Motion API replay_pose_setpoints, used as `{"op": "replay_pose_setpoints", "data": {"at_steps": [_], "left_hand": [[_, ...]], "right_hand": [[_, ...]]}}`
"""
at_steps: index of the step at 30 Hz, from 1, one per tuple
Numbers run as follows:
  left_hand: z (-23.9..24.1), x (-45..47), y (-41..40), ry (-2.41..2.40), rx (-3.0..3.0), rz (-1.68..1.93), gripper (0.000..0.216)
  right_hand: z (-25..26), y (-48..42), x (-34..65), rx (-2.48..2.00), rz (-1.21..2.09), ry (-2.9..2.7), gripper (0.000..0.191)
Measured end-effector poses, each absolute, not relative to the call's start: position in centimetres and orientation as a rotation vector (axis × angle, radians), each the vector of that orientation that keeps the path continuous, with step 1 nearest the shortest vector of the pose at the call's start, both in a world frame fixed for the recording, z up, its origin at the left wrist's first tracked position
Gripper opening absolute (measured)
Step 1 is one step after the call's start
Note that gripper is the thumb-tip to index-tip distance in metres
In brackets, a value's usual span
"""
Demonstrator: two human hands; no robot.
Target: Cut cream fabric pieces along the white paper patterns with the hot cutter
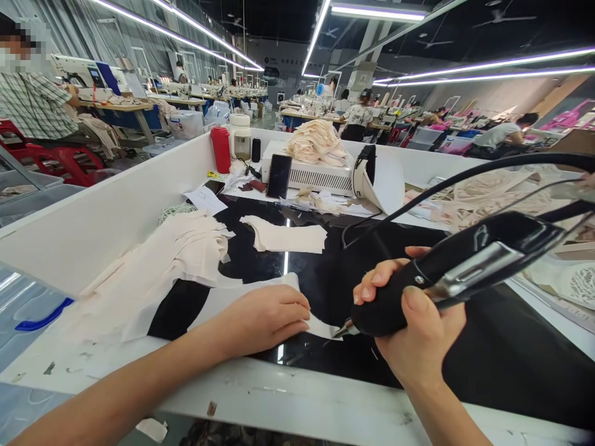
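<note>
My right hand [413, 328] is wrapped round a black corded hand tool [446, 266] with a metal lever along its side. Its pointed metal tip touches the right end of a pale fabric piece [320, 326] on the black work surface [502, 359]. My left hand [264, 316] rests on the same piece, fingers bent and held together at its edge; the fingertips are partly hidden. Behind my left hand lies a fanned stack of cream fabric pieces [176, 248]. Farther back, a small separate cream pile [288, 236] lies on the black surface.
A white box [307, 176] with a fabric heap [316, 142] stands at the back, a phone [279, 176] leaning on it. Nearby are a red container [220, 150] and a jug [240, 136]. The tool's cable [441, 179] arcs rightward. A white wall [139, 204] borders the left; people sit beyond.
</note>
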State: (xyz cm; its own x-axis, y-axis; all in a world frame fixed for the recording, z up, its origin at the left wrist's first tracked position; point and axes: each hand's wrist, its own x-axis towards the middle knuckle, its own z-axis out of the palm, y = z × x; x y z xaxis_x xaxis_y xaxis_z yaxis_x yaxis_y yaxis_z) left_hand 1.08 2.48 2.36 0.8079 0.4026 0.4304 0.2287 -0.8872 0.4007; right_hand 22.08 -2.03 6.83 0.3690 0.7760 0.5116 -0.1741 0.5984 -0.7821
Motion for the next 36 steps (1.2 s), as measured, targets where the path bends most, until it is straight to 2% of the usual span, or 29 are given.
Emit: {"op": "replay_pose_setpoints", "data": {"at_steps": [10,19,23,27,29,36], "left_hand": [[2.1,-0.1,3.7,0.806,2.668,0.523,0.02],[5.1,0.6,2.1,0.985,2.533,0.186,0.019],[5.5,1.6,4.4,0.765,2.656,0.298,0.013],[5.5,3.2,6.6,0.491,2.638,0.214,0.043],[5.5,3.8,7.3,0.455,2.634,0.093,0.048],[5.0,3.6,8.2,0.443,2.618,-0.004,0.043]], "right_hand": [[6.0,1.5,24.5,-0.708,0.529,-1.024,0.036],[6.3,2.5,23.8,-0.661,0.546,-1.038,0.026],[6.1,2.4,23.1,-0.646,0.58,-1.036,0.027],[6.0,2.4,22.5,-0.659,0.614,-1.01,0.029],[6.1,2.3,22.3,-0.656,0.632,-0.997,0.03],[6.2,2.4,21.3,-0.637,0.668,-0.994,0.028]]}}
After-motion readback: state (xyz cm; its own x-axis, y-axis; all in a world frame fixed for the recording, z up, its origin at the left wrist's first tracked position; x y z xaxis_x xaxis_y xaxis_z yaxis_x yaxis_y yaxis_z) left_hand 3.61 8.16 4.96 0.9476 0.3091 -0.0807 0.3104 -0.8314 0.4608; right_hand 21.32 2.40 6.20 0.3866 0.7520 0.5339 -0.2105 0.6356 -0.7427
